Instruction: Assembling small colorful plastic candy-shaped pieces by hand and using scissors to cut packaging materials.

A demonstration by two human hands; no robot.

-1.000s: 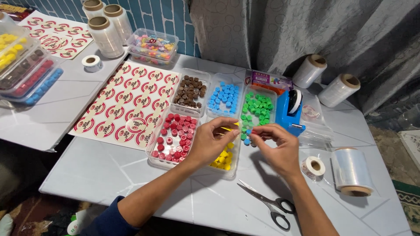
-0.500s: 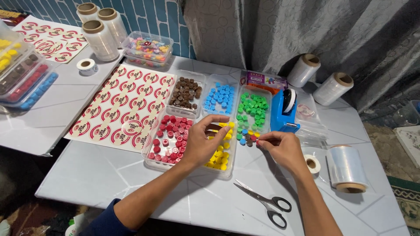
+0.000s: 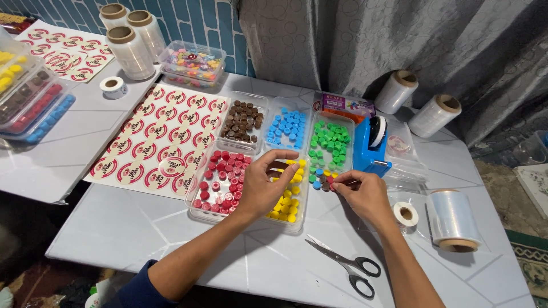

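My left hand hovers over the tray of red pieces and the tray of yellow pieces. Its thumb and forefinger are curled close together around something small and dark that I cannot make out. My right hand rests on the table to the right. Its fingertips pinch a piece at the edge of a small cluster of mixed coloured pieces, which lies just below the green tray.
Brown and blue trays sit behind. A sticker sheet lies to the left, a blue tape dispenser to the right. Scissors, a small tape roll and a clear film roll lie at the front right.
My hands have drawn apart. The left has moved back over the yellow tray, and the right has lowered to the small cluster on the table.
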